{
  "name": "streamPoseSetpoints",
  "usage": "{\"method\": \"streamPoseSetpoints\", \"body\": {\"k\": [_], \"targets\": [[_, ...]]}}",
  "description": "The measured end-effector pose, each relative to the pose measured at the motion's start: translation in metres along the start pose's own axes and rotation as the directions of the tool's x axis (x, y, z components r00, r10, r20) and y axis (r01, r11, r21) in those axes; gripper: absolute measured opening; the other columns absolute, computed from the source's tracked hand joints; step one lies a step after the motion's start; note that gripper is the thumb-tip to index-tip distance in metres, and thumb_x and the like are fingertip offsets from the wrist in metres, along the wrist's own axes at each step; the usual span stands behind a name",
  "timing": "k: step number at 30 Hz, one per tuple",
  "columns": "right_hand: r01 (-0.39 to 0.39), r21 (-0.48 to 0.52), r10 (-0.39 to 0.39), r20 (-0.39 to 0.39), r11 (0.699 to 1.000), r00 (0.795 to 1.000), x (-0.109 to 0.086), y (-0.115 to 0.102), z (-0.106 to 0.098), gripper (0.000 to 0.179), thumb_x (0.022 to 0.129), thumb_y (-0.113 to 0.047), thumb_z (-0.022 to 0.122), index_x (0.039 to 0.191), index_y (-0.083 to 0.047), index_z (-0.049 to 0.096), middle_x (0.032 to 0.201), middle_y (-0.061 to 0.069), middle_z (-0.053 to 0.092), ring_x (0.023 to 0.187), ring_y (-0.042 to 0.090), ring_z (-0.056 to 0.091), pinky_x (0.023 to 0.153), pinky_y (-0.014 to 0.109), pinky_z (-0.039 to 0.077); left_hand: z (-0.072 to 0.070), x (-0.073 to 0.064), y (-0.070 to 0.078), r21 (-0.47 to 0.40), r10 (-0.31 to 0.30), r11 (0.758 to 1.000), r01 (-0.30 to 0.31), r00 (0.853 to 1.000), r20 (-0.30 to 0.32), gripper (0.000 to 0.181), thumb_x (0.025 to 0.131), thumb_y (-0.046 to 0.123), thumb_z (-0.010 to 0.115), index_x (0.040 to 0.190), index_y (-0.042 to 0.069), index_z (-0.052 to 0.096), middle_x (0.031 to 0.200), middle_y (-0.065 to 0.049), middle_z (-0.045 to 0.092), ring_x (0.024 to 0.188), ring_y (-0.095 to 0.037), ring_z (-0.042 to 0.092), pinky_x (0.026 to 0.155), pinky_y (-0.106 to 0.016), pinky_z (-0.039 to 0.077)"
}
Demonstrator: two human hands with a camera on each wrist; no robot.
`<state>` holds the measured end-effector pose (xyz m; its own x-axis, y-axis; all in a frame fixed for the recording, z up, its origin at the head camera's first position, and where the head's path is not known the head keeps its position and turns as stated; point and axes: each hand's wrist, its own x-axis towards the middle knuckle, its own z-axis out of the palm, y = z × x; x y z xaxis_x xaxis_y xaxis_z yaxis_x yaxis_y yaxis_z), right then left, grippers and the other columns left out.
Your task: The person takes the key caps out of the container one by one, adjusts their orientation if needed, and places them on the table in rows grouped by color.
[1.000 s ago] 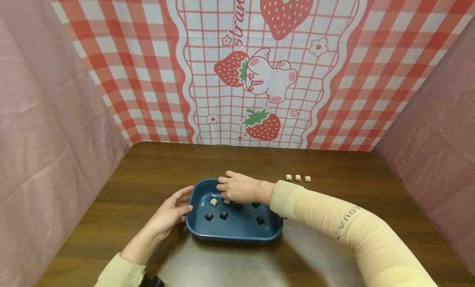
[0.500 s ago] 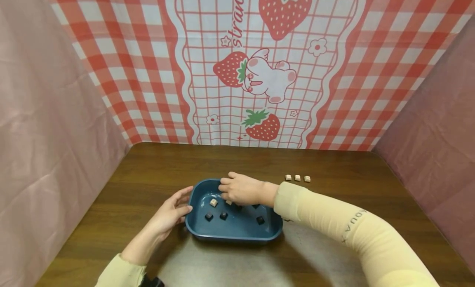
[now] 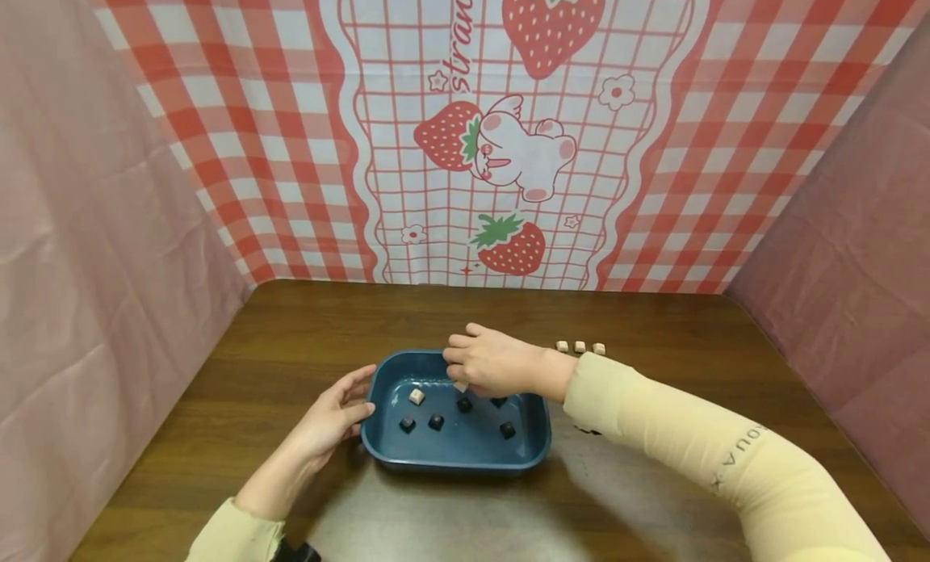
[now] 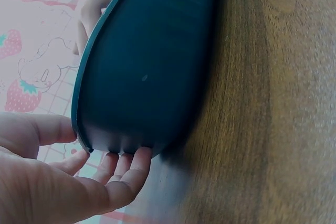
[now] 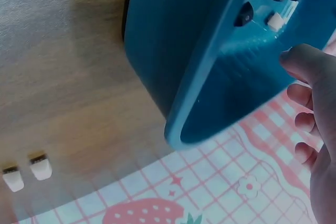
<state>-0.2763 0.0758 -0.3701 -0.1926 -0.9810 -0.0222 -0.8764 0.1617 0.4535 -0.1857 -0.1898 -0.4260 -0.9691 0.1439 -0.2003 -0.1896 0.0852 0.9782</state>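
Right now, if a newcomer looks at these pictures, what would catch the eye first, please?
Probably the red-and-white strawberry cloth standing behind the table. Next, the blue tray in front, its left end held by the left hand, while the right hand pinches a pale piece above it. Three pale pieces also form a row beyond the tray, to the right.

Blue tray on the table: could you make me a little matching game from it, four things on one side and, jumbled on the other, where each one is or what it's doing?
Things:
1. Left hand
2. Right hand
3. Dark pieces
4. Row of three pale pieces

Places and states:
A. Lying on the floor inside the blue tray
B. On the table, outside the tray
C. Gripping one end of the tray
D. Pinching a small pale piece

Pairs: 1-C, 2-D, 3-A, 4-B.
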Motion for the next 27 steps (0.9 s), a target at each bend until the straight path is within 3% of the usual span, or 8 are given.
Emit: {"method": "streamPoseSetpoints", "body": {"k": [17, 27], "targets": [[-0.174, 0.035, 0.176, -0.053, 0.984, 0.983, -0.051, 0.024, -0.029, 0.02, 0.079, -0.029, 0.072, 0.091, -0.018, 0.06, 0.093, -0.002, 0.055, 0.09, 0.018, 0.045, 0.074, 0.036, 0.034, 0.003, -0.001, 0.003, 0.015, -0.007, 1.0, 0.007, 1.0, 0.007, 0.056, 0.093, -0.001, 0.049, 0.145, 0.008, 0.032, 0.137, -0.025, 0.041, 0.109, -0.03, 0.053, 0.076, -0.034, 0.05], [-0.266, 0.074, 0.272, -0.088, 0.961, 0.958, -0.081, 0.033, -0.027, 0.017, 0.08, -0.026, 0.071, 0.091, -0.018, 0.061, 0.088, -0.002, 0.054, 0.087, 0.019, 0.046, 0.071, 0.035, 0.034, 0.002, -0.002, 0.0, 0.005, 0.002, 1.0, -0.002, 1.0, 0.015, 0.057, 0.092, -0.004, 0.047, 0.146, 0.007, 0.03, 0.139, -0.026, 0.039, 0.113, -0.032, 0.05, 0.079, -0.036, 0.05]]}}
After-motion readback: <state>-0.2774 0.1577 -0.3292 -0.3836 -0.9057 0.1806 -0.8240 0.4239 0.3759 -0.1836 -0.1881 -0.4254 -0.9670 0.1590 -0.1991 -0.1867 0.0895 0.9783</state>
